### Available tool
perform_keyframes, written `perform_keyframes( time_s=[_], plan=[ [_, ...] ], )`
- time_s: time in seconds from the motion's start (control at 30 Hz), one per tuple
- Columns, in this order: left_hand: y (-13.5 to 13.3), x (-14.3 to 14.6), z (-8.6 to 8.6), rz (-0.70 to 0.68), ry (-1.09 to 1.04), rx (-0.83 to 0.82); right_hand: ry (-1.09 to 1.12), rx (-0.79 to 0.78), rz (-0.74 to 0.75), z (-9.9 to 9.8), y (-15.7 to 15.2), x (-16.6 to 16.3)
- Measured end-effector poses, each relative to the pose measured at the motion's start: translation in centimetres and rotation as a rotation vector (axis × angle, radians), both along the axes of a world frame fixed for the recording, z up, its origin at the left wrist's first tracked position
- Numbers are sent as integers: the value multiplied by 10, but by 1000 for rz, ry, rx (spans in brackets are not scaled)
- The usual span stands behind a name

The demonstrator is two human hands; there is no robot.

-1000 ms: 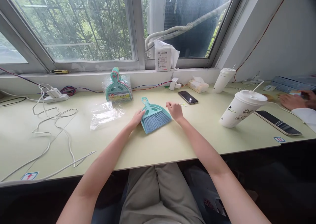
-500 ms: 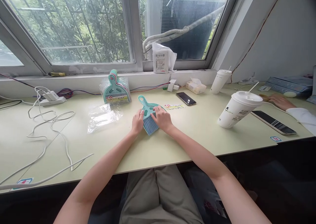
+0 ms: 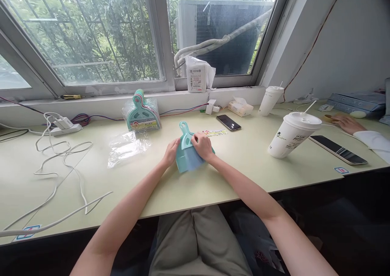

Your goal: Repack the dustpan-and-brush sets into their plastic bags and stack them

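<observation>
A small teal dustpan with a blue brush (image 3: 186, 154) rests on the pale green desk (image 3: 213, 178) in front of me. My left hand (image 3: 171, 152) grips its left edge with curled fingers. My right hand (image 3: 202, 145) holds its right side near the handle, fingers closed over it. Just beyond my right hand lies a printed paper label (image 3: 215, 133). A wrapped stack of more teal dustpan sets (image 3: 142, 113) leans against the window ledge, and an empty clear plastic bag (image 3: 128, 145) lies left of my hands.
A paper cup with straw (image 3: 291, 135), a second cup (image 3: 270, 100), two phones (image 3: 230, 122) (image 3: 338, 149), a tissue pack (image 3: 240, 106) and white cables with a power strip (image 3: 62, 126) lie on the desk. Another person's hand (image 3: 349, 124) rests at far right.
My right hand came back from the label to the set. Both hands tipped the set up and turned it, so the blue brush bristles now face me more squarely.
</observation>
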State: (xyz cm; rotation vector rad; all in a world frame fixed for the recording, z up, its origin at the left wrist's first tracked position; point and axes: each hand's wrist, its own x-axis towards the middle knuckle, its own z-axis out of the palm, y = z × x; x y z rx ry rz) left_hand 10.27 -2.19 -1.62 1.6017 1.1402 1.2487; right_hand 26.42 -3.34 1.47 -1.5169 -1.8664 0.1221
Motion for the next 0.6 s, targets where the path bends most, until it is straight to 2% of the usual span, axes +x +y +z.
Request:
perform_keyframes(
  time_s=[0.13, 0.23, 0.3, 0.37, 0.47, 0.6],
  plan=[
    [24, -27, -5, 13, 50, -117, 130, 4, 38, 18, 3, 17],
    [31, -50, -3, 94, 394, -101, -33, 55, -71, 23, 10, 36],
    [32, -60, -1, 163, 631, -47, -183, 12, -171, 18, 18, 50],
    [32, -66, 0, 204, 760, 15, -302, -85, -222, 7, 27, 61],
    [33, -69, 0, 229, 834, 58, -394, -203, -219, -8, 38, 72],
    [32, -70, 2, 236, 859, 26, -400, -239, -216, -15, 43, 77]
  ],
)
